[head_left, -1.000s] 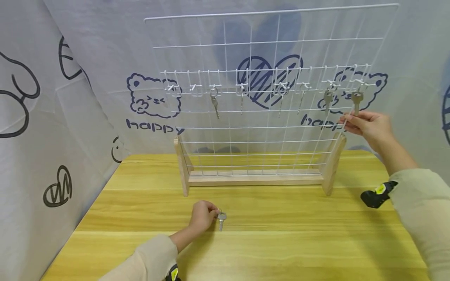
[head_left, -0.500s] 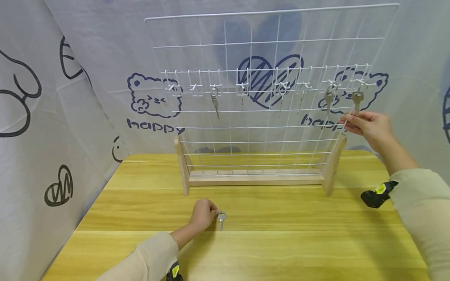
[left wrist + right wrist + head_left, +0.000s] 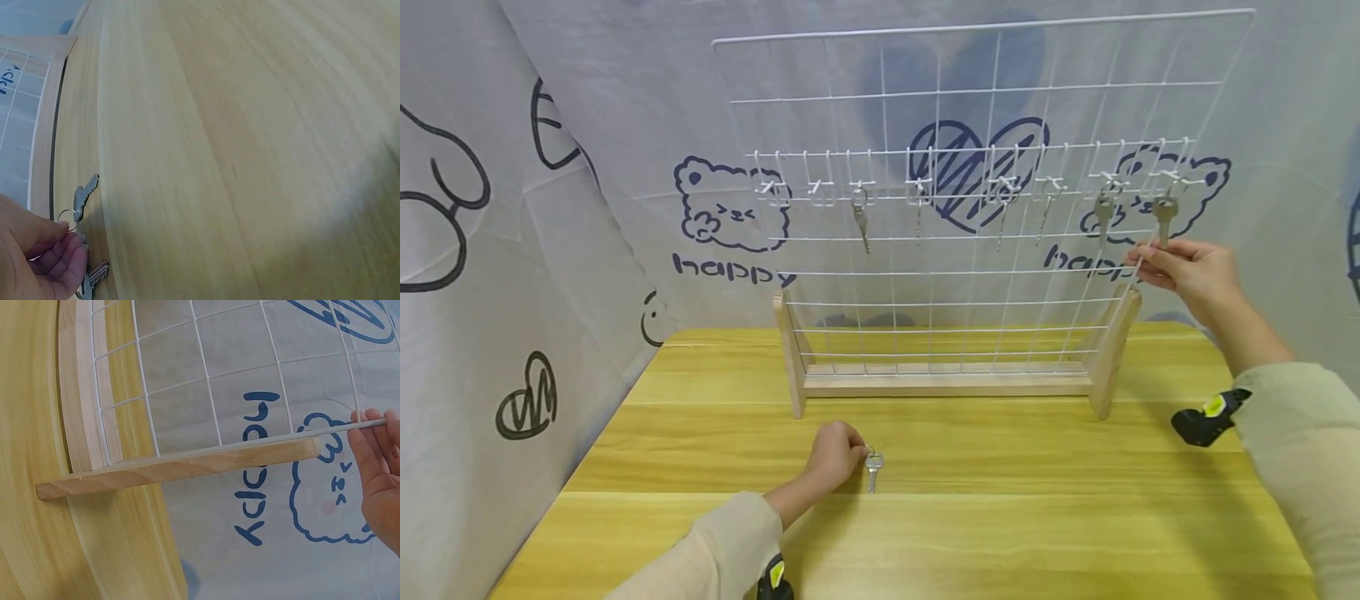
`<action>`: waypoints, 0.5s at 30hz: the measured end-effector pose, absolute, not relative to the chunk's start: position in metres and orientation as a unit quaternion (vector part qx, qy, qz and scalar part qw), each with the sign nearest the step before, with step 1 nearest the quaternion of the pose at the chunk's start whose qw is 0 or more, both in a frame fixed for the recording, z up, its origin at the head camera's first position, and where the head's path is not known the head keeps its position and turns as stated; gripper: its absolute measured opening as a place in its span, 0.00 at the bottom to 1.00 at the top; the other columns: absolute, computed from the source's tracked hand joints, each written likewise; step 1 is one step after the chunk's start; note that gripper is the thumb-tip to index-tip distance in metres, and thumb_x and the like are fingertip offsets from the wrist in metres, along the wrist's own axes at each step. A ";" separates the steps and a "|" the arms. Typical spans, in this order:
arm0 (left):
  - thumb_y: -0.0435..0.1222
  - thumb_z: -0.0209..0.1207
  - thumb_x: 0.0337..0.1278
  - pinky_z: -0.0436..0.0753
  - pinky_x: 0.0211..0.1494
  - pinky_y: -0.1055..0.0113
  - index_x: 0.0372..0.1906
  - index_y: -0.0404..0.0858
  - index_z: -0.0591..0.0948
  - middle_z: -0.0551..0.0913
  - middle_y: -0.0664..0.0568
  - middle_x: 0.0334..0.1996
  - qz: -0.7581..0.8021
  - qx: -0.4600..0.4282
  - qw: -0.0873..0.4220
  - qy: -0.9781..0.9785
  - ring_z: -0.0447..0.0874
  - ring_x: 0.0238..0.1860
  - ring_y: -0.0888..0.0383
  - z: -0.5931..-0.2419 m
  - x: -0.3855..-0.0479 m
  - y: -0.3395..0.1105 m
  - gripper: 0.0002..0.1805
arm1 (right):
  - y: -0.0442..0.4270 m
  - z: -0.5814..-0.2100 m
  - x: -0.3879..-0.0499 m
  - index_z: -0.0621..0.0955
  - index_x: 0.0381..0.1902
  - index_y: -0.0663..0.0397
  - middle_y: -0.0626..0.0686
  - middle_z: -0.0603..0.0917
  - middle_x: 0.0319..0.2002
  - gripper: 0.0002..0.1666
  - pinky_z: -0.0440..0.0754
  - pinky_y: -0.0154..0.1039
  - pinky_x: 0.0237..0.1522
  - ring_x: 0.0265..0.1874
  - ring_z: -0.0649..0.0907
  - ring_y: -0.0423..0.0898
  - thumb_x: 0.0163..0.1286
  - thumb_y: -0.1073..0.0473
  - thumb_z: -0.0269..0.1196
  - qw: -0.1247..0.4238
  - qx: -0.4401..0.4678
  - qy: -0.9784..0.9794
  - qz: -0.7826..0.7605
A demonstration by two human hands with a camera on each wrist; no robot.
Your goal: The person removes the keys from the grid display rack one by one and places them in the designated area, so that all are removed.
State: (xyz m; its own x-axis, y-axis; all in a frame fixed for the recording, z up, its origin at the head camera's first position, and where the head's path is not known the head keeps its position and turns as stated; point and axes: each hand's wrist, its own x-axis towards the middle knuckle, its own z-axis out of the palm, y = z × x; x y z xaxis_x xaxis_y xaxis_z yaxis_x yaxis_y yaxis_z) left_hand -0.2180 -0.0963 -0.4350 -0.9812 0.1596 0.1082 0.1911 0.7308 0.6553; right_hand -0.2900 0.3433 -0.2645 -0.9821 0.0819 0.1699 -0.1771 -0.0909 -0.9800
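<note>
The left hand (image 3: pixel 837 457), low over the wood-grain table (image 3: pixel 1037 483), was found with thumb and fingers pinched together on a thin metal key ring (image 3: pixel 67 211). Gripping by the ring, rather than the blade, left the attached silver key (image 3: pixel 874 472) projecting freely beyond the fingertips. Whether that key touched the tabletop could not be determined. The left wrist view also showed a second key (image 3: pixel 95 276) on the other side of the fingers; how it was supported was hidden.

The right hand (image 3: pixel 1195 271) was raised, thumb and fingers clamped on the right edge wire of the white wire grid (image 3: pixel 938 92), just below a hanging key (image 3: pixel 1164 219). In this inspector's judgement the hold served to steady the panel, which stood tall and leaned in its stand.

The stand comprised two wooden end supports, the right one (image 3: pixel 1116 354) below the right hand, joined by a wooden crossbar (image 3: pixel 947 386) that appeared to carry the grid's lower edge. White hooks were fixed in a row along the grid; several bore keys by their rings, an arrangement that let the blades hang downward.
</note>
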 end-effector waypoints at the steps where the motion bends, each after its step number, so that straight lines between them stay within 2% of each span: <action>1: 0.24 0.63 0.46 0.77 0.20 0.77 0.22 0.28 0.83 0.85 0.42 0.22 -0.354 -0.094 0.021 -0.930 0.77 0.20 0.61 -0.434 -0.218 -0.097 0.04 | 0.343 -0.265 -0.290 0.86 0.29 0.50 0.44 0.88 0.28 0.04 0.85 0.27 0.33 0.29 0.86 0.37 0.59 0.62 0.64 0.088 0.035 -0.669 0.737; 5: 0.24 0.63 0.47 0.79 0.22 0.76 0.23 0.28 0.83 0.85 0.42 0.23 -0.357 -0.096 0.020 -0.929 0.78 0.22 0.60 -0.432 -0.220 -0.099 0.03 | 0.344 -0.266 -0.291 0.86 0.29 0.50 0.43 0.88 0.28 0.03 0.85 0.27 0.33 0.29 0.86 0.37 0.58 0.62 0.64 0.088 0.034 -0.670 0.736; 10: 0.25 0.61 0.50 0.81 0.24 0.74 0.27 0.26 0.82 0.85 0.40 0.25 -0.387 -0.107 0.042 -0.915 0.80 0.23 0.57 -0.423 -0.226 -0.104 0.03 | 0.344 -0.266 -0.290 0.85 0.30 0.51 0.44 0.88 0.28 0.03 0.85 0.27 0.33 0.29 0.86 0.37 0.57 0.61 0.65 0.091 0.034 -0.668 0.738; 15: 0.27 0.60 0.53 0.83 0.26 0.72 0.30 0.26 0.83 0.85 0.39 0.25 -0.454 -0.115 0.068 -0.881 0.83 0.25 0.49 -0.405 -0.239 -0.107 0.05 | 0.343 -0.266 -0.290 0.85 0.30 0.51 0.44 0.88 0.28 0.03 0.85 0.27 0.33 0.29 0.86 0.37 0.57 0.61 0.66 0.091 0.030 -0.669 0.737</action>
